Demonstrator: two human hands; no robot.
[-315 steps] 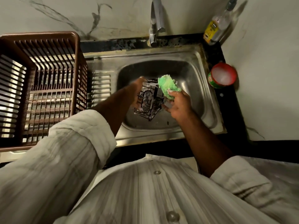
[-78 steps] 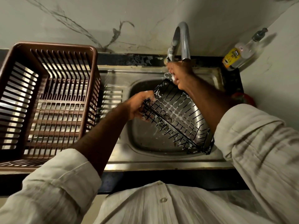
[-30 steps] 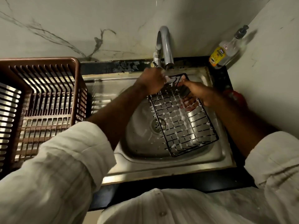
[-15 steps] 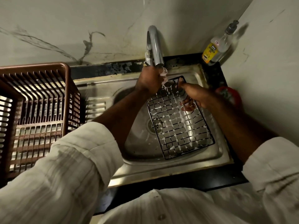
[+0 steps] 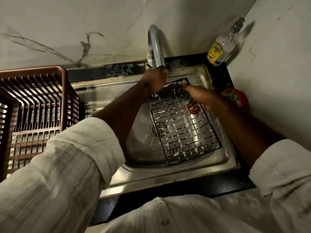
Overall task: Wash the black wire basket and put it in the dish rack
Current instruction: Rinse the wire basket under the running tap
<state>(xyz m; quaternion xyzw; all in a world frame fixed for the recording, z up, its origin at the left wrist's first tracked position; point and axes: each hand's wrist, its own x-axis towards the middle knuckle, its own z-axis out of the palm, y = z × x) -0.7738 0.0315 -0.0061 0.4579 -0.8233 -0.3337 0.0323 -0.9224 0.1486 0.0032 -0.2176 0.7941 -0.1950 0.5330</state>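
The black wire basket (image 5: 182, 126) is held over the right half of the steel sink (image 5: 143, 175), its mesh streaked with white foam and its long side running from 12 to 6 o'clock. The drain (image 5: 159, 130) is seen through its left edge. The left hand (image 5: 156, 79) is placed directly under the faucet (image 5: 155, 47) spout, fingers curled down onto the basket's corner at 11 o'clock. The right hand (image 5: 200, 98) is clamped on the rim at about 1 o'clock, thumb laid over the wire and fingertips seen through the mesh. A brown slatted dish rack (image 5: 35, 105) is set on the bench at 9 o'clock from the sink. A dishwash gel bottle (image 5: 220, 49) is stood at 1 o'clock, and a red tub (image 5: 235, 98) at 3 o'clock, partly hidden by the right forearm.
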